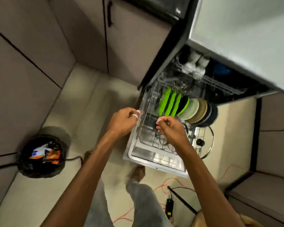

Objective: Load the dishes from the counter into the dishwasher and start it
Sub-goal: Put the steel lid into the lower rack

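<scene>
Left hand (123, 122) curls at the left rim of the dishwasher's pulled-out lower rack (148, 99), right hand (170, 128) curls above its wires (whether either grips anything is unclear). Green plates (169, 104) stand on edge in that rack; wrapper print in the bin (43, 154) is too blurred to read.

green plates (168, 104) | cream plate (191, 108) | tan plate (201, 110) | black plates (211, 115) | black bin bag (43, 156) | orange cable (170, 178)

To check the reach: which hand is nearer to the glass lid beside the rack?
Right. The right hand is over the rack, left of the glass lid; the left hand is at the rack's opposite, left edge.
</scene>
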### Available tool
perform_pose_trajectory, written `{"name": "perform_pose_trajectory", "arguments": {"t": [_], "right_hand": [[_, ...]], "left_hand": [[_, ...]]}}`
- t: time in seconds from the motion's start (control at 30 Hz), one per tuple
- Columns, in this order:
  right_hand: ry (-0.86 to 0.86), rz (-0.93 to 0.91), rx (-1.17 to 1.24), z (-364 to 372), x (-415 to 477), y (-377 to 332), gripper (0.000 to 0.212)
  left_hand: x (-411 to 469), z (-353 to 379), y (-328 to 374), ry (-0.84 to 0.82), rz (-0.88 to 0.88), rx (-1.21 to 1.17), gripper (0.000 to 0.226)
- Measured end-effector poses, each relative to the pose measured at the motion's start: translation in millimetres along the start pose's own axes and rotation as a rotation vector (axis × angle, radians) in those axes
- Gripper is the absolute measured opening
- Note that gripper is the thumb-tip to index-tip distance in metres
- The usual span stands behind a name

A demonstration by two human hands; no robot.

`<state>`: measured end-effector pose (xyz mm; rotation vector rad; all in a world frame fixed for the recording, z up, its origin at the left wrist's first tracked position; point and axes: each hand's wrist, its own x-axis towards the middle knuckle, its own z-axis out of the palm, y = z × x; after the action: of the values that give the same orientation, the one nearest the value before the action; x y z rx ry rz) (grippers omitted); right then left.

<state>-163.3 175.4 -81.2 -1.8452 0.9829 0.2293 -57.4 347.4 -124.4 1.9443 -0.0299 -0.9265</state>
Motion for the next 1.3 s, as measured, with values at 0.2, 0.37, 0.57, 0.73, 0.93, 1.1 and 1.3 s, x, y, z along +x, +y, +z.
{"name": "perform_pose_trajectory", "arguments": {"t": [0.2, 0.37, 0.57, 0.73, 0.93, 1.1, 1.3], "right_hand": [[-0.010, -0.192, 0.052, 31, -71, -156, 0.009], [-0.090, -0.351, 0.048, 86, -74, -259, 0.019], [-0.240, -0.538, -0.039, 130, -35, -363, 0.010], [-0.289, -0.647, -0.163, 165, 33, -443, 0.008], [-0.339, -0.714, -0.347, 207, 124, -538, 0.008], [-0.358, -0.755, -0.477, 240, 193, -586, 0.014], [-0.308, -0.971, -0.660, 285, 279, -641, 0.022]], "left_hand": [[-68, -159, 77, 0.118, 0.146, 0.000, 0.023], [-74, -277, 114, 0.306, 0.228, 0.160, 0.026], [-31, -389, 137, 0.439, 0.247, 0.188, 0.025], [29, -474, 142, 0.549, 0.178, 0.230, 0.037], [153, -561, 171, 0.631, 0.065, 0.321, 0.040], [257, -608, 186, 0.670, 0.091, 0.415, 0.056], [359, -650, 162, 0.762, 0.111, 0.630, 0.071]]}}
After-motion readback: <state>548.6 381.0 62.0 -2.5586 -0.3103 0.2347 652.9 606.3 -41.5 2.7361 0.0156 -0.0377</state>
